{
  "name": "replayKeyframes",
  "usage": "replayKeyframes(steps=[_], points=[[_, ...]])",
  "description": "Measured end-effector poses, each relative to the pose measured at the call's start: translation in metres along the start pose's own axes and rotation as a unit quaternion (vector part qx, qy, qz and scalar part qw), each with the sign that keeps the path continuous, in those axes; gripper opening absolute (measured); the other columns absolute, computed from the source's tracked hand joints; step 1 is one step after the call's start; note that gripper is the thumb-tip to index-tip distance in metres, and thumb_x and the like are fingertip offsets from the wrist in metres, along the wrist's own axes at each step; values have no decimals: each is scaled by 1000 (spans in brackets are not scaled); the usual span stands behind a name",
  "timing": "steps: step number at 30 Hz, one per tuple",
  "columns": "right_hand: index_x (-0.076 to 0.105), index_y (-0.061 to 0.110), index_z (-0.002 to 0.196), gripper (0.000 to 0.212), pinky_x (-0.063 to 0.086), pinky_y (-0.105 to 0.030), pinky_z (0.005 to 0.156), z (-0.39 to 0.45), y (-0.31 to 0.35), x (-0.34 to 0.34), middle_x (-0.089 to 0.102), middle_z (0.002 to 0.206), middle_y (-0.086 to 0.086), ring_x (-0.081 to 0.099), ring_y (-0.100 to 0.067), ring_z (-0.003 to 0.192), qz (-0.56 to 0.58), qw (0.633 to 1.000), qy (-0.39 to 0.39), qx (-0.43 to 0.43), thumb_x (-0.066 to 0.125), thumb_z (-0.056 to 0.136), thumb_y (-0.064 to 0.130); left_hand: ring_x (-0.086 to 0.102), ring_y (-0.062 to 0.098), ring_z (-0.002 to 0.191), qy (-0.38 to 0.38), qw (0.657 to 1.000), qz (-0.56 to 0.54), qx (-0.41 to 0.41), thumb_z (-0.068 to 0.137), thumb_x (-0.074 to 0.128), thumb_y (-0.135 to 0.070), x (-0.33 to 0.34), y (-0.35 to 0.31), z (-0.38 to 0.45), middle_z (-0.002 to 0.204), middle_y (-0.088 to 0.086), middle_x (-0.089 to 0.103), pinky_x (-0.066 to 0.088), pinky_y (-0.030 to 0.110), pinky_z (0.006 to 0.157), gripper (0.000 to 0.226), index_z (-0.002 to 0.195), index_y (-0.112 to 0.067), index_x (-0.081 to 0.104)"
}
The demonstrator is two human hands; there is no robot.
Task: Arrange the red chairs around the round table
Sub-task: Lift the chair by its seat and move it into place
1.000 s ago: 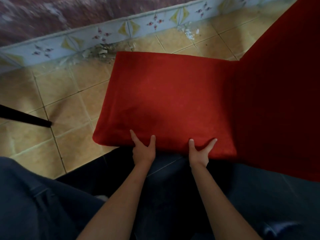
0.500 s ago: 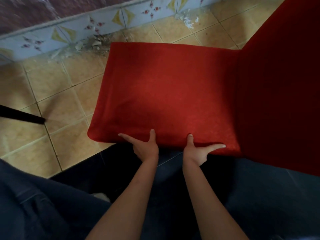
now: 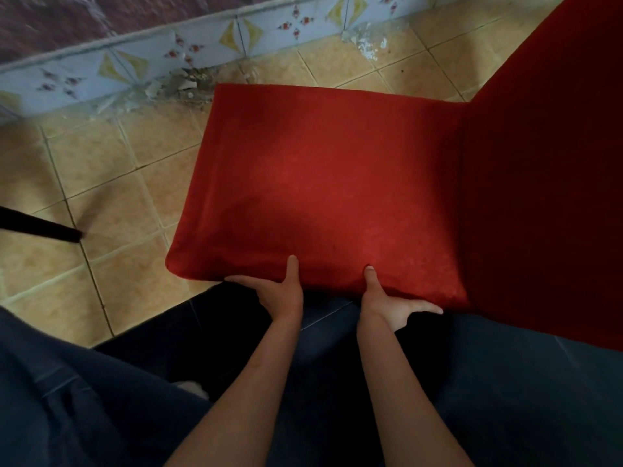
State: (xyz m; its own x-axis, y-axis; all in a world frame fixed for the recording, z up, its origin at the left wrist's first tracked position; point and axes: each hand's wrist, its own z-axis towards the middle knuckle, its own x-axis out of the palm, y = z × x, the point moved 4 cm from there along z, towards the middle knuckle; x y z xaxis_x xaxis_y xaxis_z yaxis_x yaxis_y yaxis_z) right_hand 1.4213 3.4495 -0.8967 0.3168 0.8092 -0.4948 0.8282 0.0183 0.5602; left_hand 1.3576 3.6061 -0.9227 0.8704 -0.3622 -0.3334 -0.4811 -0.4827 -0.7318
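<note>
A red fabric-covered chair [image 3: 323, 183] fills the middle of the view, its seat facing me and its backrest [image 3: 546, 183] rising at the right. My left hand [image 3: 281, 293] grips the seat's near edge left of centre, thumb on top and fingers along the underside. A little to the right, my right hand [image 3: 392, 306] holds the same edge, thumb on the cushion and fingers stretched rightward beneath it. The round table is not in view.
Beige floor tiles [image 3: 111, 183] lie left of the chair. A patterned blue tile skirting [image 3: 188, 45] with crumbled plaster runs along the wall behind. A black furniture leg [image 3: 40, 227] pokes in from the left edge. My dark trousers [image 3: 84, 406] fill the bottom.
Both hands slid from lying spread on the seat's front to clasping its edge, fingers moving down along the underside. The view drew slightly closer to the wall.
</note>
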Motion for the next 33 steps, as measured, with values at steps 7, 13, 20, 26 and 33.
replayKeyframes(steps=[7, 13, 20, 26, 33], points=[[-28, 30, 147, 147, 42, -30, 86, 9, -5, 3, 52, 130, -23, 62, -35, 109, 40, 999, 0, -3, 90, 61, 39, 41, 24, 134, -14, 999, -25, 28, 80, 77, -36, 0, 5, 1, 156, 11, 26, 27, 23, 103, 123, 149, -29, -25], [-29, 25, 147, 147, 36, -25, 85, 19, -8, 7, 50, 134, -17, 58, -29, 115, 52, 998, 17, -15, 91, 63, 32, 28, 23, 140, -45, 998, -36, -23, 71, 83, -40, 1, 9, 2, 157, 13, 18, 15, 19, 99, 130, 152, -16, -16], [-19, 25, 151, 144, 35, -25, 93, 21, -11, 10, 47, 138, -14, 55, -25, 116, 87, 996, 19, -9, 92, 60, 28, 42, 23, 133, -3, 994, -97, -44, 69, 85, -30, 3, 11, 8, 153, 8, 29, 31, 38, 113, 133, 149, -33, -21], [-23, 36, 148, 146, 40, -39, 106, 26, -14, 18, 39, 139, -5, 50, -15, 113, 168, 984, 38, -41, 91, 60, 14, 42, 24, 133, 11, 989, -138, -49, 77, 80, -24, 7, 14, 10, 155, 8, 26, 41, 52, 106, 128, 144, -39, -28], [-30, 36, 145, 144, 43, -30, 95, 31, -19, 25, 38, 126, 5, 52, -4, 96, 216, 972, 64, -63, 89, 65, 19, 49, 23, 126, 24, 985, -165, -54, 78, 75, -18, 10, 13, 11, 150, 6, 33, 45, 50, 103, 121, 147, -41, -21]])
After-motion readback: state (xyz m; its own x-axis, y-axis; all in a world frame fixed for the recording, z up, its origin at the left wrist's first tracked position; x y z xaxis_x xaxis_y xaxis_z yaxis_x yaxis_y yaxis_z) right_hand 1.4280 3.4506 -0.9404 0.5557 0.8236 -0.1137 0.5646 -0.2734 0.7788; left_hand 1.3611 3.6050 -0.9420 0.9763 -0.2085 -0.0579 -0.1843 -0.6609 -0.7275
